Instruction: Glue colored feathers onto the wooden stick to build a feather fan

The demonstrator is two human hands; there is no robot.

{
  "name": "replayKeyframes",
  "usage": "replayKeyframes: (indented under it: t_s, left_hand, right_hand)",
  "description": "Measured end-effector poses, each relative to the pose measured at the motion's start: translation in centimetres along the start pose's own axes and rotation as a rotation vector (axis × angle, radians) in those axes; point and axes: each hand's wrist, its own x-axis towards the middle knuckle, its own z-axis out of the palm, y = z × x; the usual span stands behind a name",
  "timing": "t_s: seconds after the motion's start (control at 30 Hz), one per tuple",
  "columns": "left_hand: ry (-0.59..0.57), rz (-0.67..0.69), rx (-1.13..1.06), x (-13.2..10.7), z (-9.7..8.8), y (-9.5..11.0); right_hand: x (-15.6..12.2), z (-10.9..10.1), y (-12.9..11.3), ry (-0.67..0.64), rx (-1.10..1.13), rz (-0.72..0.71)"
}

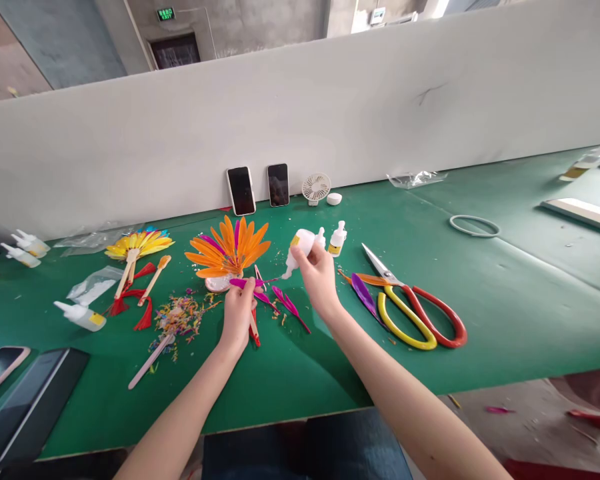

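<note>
Between the fingertips of my left hand is a magenta feather, its thin quill pointing right. My right hand grips a white glue bottle, tipped so that its nozzle points down close to the quill. Whether glue is coming out is too small to tell. Just behind my left hand, an orange feather fan with a few magenta feathers rests on a pale round object. Another magenta feather lies on the table between my hands.
Large scissors lie right, beside a purple feather. Glue bottles stand behind my right hand. Feather scraps, a yellow feather fan and a tipped glue bottle lie left. Two phones lean against the white partition.
</note>
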Motion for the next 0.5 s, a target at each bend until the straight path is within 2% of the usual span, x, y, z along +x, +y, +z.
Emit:
replayKeyframes:
  t_s: [0.07,0.13,0.2,0.3,0.37,0.43,0.5]
  left_hand:
    - [0.023,0.03,0.003,0.2,-0.2,0.1]
    - [0.046,0.074,0.004,0.3,-0.4,0.2]
    - [0.072,0.118,0.002,0.4,-0.5,0.4]
    - [0.108,0.17,-0.024,0.5,-0.7,0.7]
    - [0.112,0.194,-0.033,0.5,-0.7,0.8]
    - [0.103,0.205,-0.015,0.5,-0.7,0.8]
    - [0.09,0.208,0.023,0.5,-0.7,0.7]
  right_hand:
    - [0.7,-0.6,0.1,0.057,-0.03,0.021]
    - [1.4,-1.2,0.0,0.038,-0.126,0.065]
    - [1.9,-1.9,-0.3,-0.114,-0.266,0.167]
    - [2.0,-2.7,-0.9,-0.493,-0.476,0.4]
    - [1.9,-3.2,-1.4,-0.689,-0.588,0.499]
    - [1.7,-3.6,-1.6,-0.793,-0.687,0.511]
    - [1.6,-3.9,-1.5,-0.84,-0.801,0.452]
